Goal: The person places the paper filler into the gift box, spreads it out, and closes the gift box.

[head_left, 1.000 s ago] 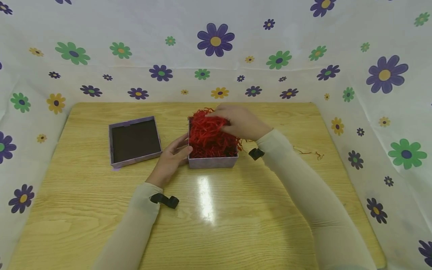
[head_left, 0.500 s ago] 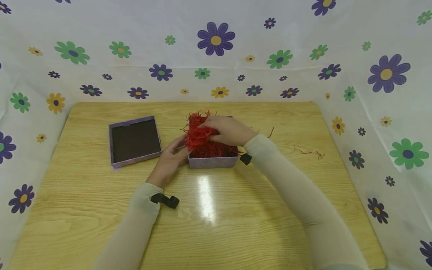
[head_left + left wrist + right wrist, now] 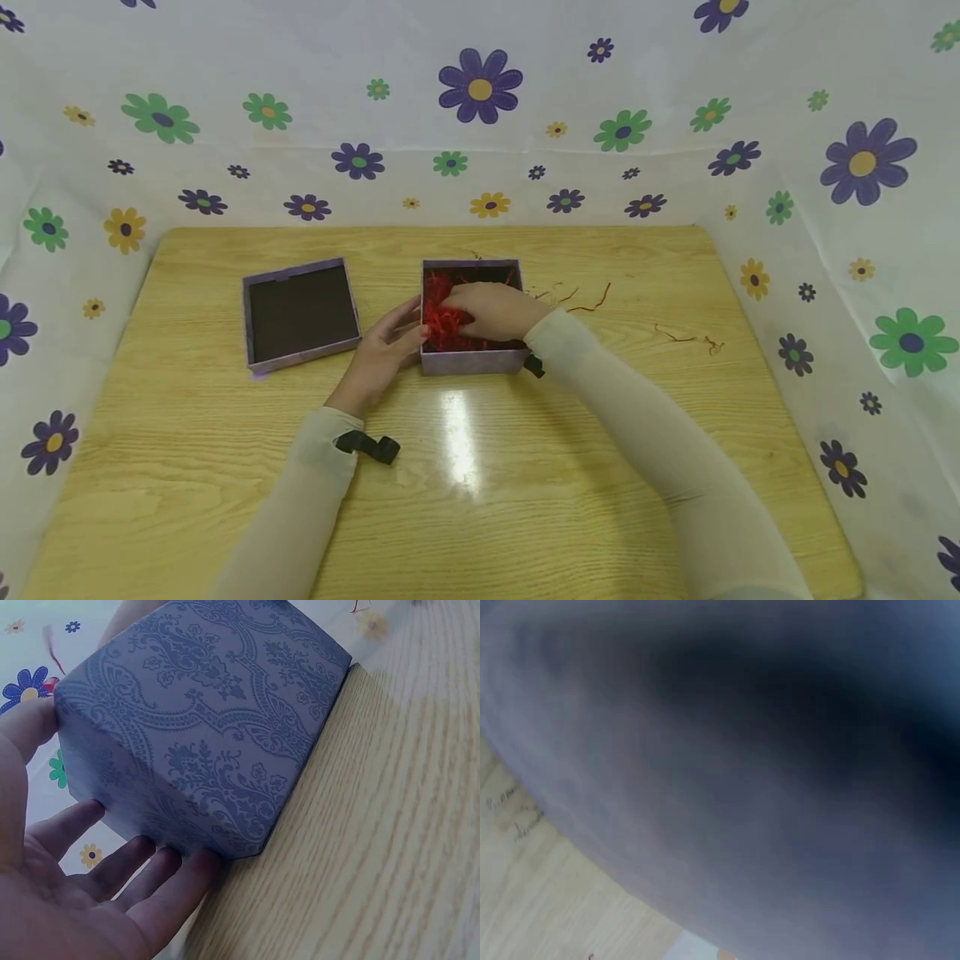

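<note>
A patterned purple box (image 3: 474, 362) stands on the table, its dark inside partly filled with red shredded paper (image 3: 442, 329). My left hand (image 3: 380, 354) is at the box's left side. In the left wrist view its fingers (image 3: 161, 900) lie fairly straight against the side wall of the box (image 3: 202, 742), with the thumb up by the rim. My right hand (image 3: 495, 310) is down inside the box and grips a clump of the shredded paper between thumb and fingers; the fingertips are buried in it. Only a blurred, close box wall (image 3: 727, 825) fills the right wrist view.
To the left lies the box's lid (image 3: 300, 312), dark inside up, with a small purple scrap (image 3: 258, 377) at its front edge. Loose red strands (image 3: 596, 302) are scattered right of the box. A flower-printed cloth (image 3: 420, 100) encloses the table's back and sides.
My right hand has moved down and left into the box, taking the heaped shredded paper below the rim. More of the dark inside now shows at the back. My left hand has stayed put.
</note>
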A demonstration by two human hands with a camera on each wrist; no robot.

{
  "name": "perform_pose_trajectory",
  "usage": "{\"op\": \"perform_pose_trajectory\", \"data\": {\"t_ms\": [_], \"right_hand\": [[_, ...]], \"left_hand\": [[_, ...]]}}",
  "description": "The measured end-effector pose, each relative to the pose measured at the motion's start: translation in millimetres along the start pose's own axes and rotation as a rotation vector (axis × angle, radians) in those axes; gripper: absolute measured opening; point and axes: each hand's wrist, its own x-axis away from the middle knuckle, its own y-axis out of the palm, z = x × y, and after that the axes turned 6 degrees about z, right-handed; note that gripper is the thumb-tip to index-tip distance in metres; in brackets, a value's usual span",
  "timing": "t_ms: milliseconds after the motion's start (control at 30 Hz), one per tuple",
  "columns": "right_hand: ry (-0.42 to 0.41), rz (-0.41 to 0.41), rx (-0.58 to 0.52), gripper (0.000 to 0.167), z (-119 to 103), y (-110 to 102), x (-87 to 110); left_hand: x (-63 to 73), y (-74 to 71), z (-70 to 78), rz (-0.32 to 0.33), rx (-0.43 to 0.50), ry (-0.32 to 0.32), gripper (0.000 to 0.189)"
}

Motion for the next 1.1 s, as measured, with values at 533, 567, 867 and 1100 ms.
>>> {"op": "perform_pose_trajectory", "data": {"t_ms": [533, 567, 867, 1100], "right_hand": [[-0.001, -0.063, 0.045, 0.049, -13.1, -2.6, 3.9], [-0.011, -0.052, 0.039, 0.050, -13.4, -6.4, 6.3], [0.017, 0.009, 0.014, 0.063, -9.3, -44.8, 41.2], [0.075, 0.063, -0.001, 0.060, 0.5, -60.3, 72.0]], "left_hand": [[1.1, 1.1, -1.2, 0.010, 0.001, -0.003, 0.067], [1.2, 1.1, -1.1, 0.009, 0.000, -0.004, 0.067], [1.7, 1.6, 0.9, 0.014, -0.006, -0.008, 0.066], [1.0, 0.9, 0.2, 0.009, -0.006, -0.006, 0.066]]}}
